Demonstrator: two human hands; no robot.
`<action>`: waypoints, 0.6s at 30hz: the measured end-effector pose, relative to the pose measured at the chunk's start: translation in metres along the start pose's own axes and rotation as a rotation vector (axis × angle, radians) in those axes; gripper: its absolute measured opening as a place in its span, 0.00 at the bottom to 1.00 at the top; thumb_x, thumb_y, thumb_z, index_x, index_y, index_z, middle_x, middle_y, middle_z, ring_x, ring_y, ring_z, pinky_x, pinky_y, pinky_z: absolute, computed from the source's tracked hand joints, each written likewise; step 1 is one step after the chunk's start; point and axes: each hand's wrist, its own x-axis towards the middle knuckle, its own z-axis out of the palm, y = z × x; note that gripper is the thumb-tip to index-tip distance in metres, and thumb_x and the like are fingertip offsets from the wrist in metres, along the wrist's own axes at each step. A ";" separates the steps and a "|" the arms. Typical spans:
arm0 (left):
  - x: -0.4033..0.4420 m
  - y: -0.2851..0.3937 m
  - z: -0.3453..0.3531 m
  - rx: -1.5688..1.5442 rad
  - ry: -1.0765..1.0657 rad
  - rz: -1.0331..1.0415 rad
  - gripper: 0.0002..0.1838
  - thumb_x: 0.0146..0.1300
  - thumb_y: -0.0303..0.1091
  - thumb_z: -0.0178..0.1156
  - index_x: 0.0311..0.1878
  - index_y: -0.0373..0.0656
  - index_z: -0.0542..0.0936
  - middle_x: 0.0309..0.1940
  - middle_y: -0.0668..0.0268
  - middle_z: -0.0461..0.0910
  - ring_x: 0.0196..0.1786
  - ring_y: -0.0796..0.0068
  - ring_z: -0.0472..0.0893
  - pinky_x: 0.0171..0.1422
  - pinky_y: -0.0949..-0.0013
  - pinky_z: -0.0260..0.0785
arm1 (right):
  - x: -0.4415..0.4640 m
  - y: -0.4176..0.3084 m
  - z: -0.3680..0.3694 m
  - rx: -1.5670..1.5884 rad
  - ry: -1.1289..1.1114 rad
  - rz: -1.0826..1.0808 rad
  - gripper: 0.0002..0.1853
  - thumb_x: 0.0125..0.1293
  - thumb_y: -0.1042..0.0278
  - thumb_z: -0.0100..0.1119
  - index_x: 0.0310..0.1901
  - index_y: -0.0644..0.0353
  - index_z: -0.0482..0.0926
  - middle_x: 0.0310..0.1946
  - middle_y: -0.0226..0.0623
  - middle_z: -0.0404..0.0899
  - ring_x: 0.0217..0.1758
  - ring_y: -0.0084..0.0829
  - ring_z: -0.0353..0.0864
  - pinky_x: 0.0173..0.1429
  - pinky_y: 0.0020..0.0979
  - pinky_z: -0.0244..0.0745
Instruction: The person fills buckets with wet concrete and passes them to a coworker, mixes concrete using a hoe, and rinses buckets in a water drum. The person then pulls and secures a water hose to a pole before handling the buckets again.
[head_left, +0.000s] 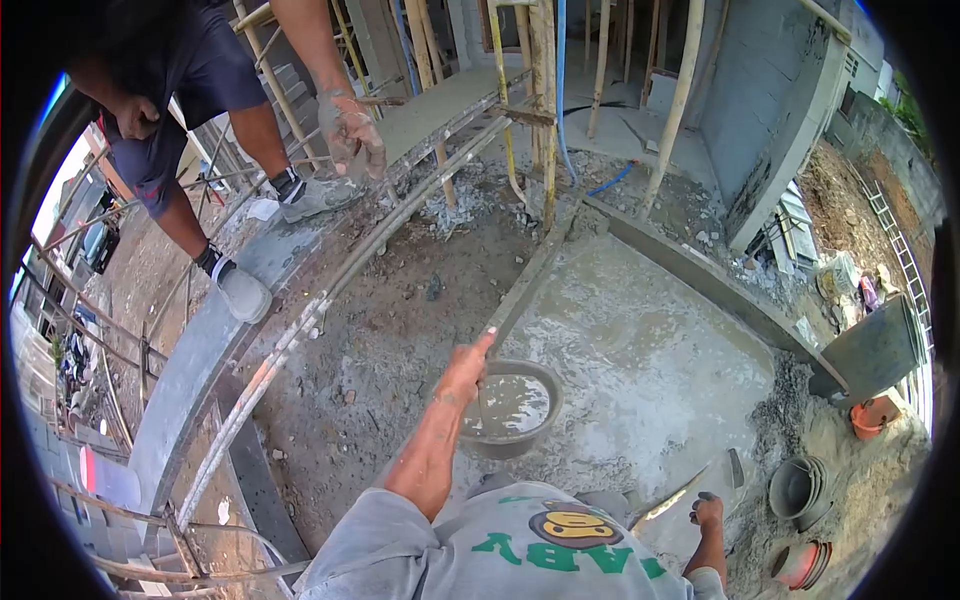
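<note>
Bounding the wet concrete floor (650,340) at centre right, two raised edges (690,277) are joined in a corner at upper centre; open room is offered across the floor's middle. Grey basin (510,447), part-filled with murky liquid, is set at frame centre, near the left raised edge. Stacked buckets (793,488) are placed at lower right, well apart from it. Left hand (464,370): forearm extended up from lower centre, one finger pointed forward at the basin's left rim; contact and grip contents cannot be told. Right hand (707,510), lower right: fingers curled, grip contents likewise undetermined; a pale strip (675,496) is located just beside it.
</note>
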 end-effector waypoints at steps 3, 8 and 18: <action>-0.058 0.087 -0.030 -0.177 -0.070 0.094 0.23 0.55 0.58 0.62 0.22 0.51 0.67 0.11 0.81 0.54 0.12 0.86 0.51 0.17 0.74 0.42 | -0.016 0.010 -0.023 0.107 0.087 -0.020 0.22 0.55 0.80 0.43 0.53 0.61 0.73 0.25 0.40 0.76 0.17 0.32 0.75 0.20 0.34 0.72; -0.124 0.191 -0.074 -0.303 -0.175 0.376 0.23 0.56 0.57 0.62 0.23 0.51 0.67 0.11 0.82 0.54 0.11 0.90 0.50 0.15 0.80 0.37 | -0.057 0.053 -0.037 0.166 0.209 0.138 0.23 0.51 0.80 0.47 0.52 0.64 0.75 0.25 0.45 0.78 0.18 0.34 0.76 0.19 0.33 0.74; -0.014 0.331 -0.249 -0.091 -0.180 0.756 0.18 0.69 0.40 0.50 0.57 0.43 0.75 0.17 0.75 0.66 0.14 0.84 0.62 0.14 0.78 0.55 | -0.174 0.244 -0.011 0.038 0.370 0.385 0.14 0.52 0.75 0.51 0.41 0.61 0.79 0.27 0.40 0.79 0.22 0.33 0.80 0.24 0.34 0.77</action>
